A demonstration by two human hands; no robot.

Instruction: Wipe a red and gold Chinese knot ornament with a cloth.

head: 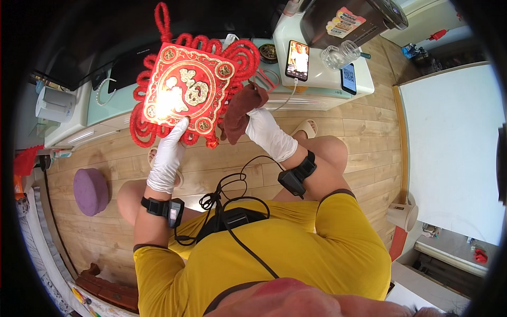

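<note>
My left hand (172, 154), in a white glove, grips the lower edge of a red and gold Chinese knot ornament (190, 87), its thumb on the front panel. The square panel bears gold characters and is ringed by looped red cord, with a hanging loop at the top. A bright glare covers its left part. In my right hand (269, 132), gloved too, is a bunched brown cloth (243, 111), close to the ornament's right side. Whether the cloth touches the cord I cannot tell. The fingers behind the ornament and in the cloth are mostly hidden.
Ahead stands a white and pale green cabinet (364, 81) with a charging phone (297, 60), a second phone (348, 78), a glass jar (334, 57), a potted plant (268, 52) and a pearl string (103, 92). A purple stool (90, 192) is on the left floor. Black cables (225, 198) cross my lap.
</note>
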